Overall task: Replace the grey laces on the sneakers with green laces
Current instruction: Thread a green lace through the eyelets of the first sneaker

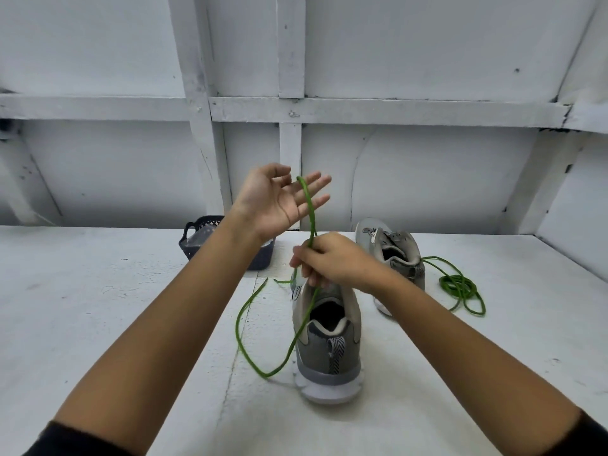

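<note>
Sneaker (329, 350) in grey with a white sole stands upright near the middle of the white counter (98, 307), heel toward the front edge. The right hand (332, 258) hovers just above its tongue, fingers (304, 269) curled and pinching a green lace (241, 327). From that pinch the lace rises to the left hand (276, 199), which is raised palm-up with its fingers (316, 182) spread wide and nearly straight; the lace is draped over them, not gripped. Below the right hand the lace drops past the shoe's collar, loops on the counter to the sneaker's left and ends in a loose tip. A second sneaker (394, 245) stands toward the back edge on the right, with a second green lace (460, 287) coiled just beside it. A dark plastic basket (194, 238) sits at the back edge, partly hidden by the left forearm.
</note>
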A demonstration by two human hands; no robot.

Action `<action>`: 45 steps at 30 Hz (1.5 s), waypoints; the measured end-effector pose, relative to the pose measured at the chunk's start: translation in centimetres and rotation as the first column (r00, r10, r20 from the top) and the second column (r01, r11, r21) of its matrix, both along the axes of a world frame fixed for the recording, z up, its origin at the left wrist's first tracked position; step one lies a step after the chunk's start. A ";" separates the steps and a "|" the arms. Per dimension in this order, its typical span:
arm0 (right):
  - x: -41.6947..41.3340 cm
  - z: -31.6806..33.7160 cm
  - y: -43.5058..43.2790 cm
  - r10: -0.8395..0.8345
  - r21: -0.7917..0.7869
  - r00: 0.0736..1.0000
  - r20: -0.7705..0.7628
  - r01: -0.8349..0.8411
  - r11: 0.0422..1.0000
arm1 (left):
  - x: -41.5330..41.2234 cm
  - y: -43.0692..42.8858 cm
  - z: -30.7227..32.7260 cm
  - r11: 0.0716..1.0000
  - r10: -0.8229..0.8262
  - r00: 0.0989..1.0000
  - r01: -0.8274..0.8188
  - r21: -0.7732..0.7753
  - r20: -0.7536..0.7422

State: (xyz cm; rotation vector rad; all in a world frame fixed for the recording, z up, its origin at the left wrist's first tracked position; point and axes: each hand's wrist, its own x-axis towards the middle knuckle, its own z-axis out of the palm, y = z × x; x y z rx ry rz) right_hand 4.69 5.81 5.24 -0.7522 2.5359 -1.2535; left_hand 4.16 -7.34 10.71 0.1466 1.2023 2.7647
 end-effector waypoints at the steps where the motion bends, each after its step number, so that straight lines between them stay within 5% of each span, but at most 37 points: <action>1: -0.2 0.4 0.2 0.003 -0.106 0.997 0.079 0.005 0.994 | -0.3 -0.2 -0.6 0.999 0.005 1.000 -0.005 -0.048 0.003; 6: -2.6 3.9 1.3 -0.009 -0.413 0.975 0.220 0.102 0.905 | -0.5 -0.8 -5.2 0.852 -0.071 0.997 0.082 -0.516 0.041; 12: -7.1 5.0 1.0 -0.152 -0.468 0.957 0.247 0.255 0.846 | 0.4 -0.6 -7.7 0.828 -0.008 0.999 -0.021 -0.560 -0.049; 17: -9.3 4.8 0.1 -0.256 -0.507 0.949 0.182 0.313 0.803 | 1.3 -1.9 -8.3 0.780 -0.153 0.988 0.107 -0.617 -0.023; 20: -10.0 4.2 -0.9 -0.305 -0.471 0.946 0.110 0.319 0.822 | 1.9 -3.0 -8.3 0.755 -0.246 0.969 0.210 -0.621 0.028; 24: -9.5 2.9 -2.1 -0.219 -0.423 0.967 0.129 0.254 0.870 | 2.2 -3.6 -8.2 0.835 -0.272 0.959 0.275 -0.476 0.077; 28: -7.9 1.2 -1.8 0.000 -0.089 0.988 0.154 0.014 0.996 | 2.2 -3.4 -8.6 0.928 -0.077 0.995 0.096 -0.359 0.068; 33: -4.8 0.1 -0.6 -0.071 0.368 0.928 -0.366 0.214 0.905 | 1.8 -2.6 -9.2 0.931 0.185 0.982 -0.164 -0.327 0.034; 36: -2.7 -1.4 0.4 -0.089 0.500 0.901 -0.425 0.316 0.807 | 1.9 -1.9 -9.7 0.861 0.267 0.964 -0.243 -0.446 -0.010; 38: -2.2 -2.7 0.4 -0.111 0.529 0.913 -0.393 0.324 0.785 | 2.0 -1.7 -10.1 0.829 0.311 0.950 -0.287 -0.481 -0.031; 45: -3.1 -4.7 0.5 -0.266 0.275 0.960 -0.088 0.280 0.920 | 2.4 0.1 -12.0 0.776 0.367 0.930 -0.319 -0.544 -0.022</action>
